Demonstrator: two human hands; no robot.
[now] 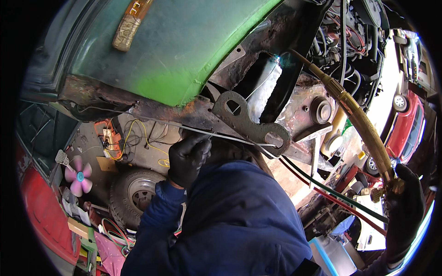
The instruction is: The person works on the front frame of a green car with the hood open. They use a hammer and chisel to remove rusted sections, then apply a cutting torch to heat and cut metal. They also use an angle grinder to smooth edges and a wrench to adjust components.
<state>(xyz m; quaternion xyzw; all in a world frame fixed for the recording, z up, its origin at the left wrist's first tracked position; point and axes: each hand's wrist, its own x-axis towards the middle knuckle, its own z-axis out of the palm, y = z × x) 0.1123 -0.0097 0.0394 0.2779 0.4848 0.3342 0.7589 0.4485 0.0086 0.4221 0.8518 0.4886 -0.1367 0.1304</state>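
My gloved right hand [405,202] is closed around the valve end of a brass welding torch [363,122]. The torch's thin curved neck reaches up and left, and a small bluish-white glow [278,59] shows near its tip. That glow sits at the upper end of a bare silvery metal strip [267,89] inside a ragged opening in the car body. In its black glove, my left hand [189,156] is closed below the rusty sill, apparently on a thin welding rod [261,83] running behind a dark steel bracket [251,122] toward the glow. Part of the rod is hidden.
A long wire [221,135] hangs along the sill and bracket. Green and red hoses [340,200] trail below the torch. A wood-handled tool [131,27] lies on the green panel [152,60]. At left are a tyre [138,193], a pink-bladed fan [80,176] and cables.
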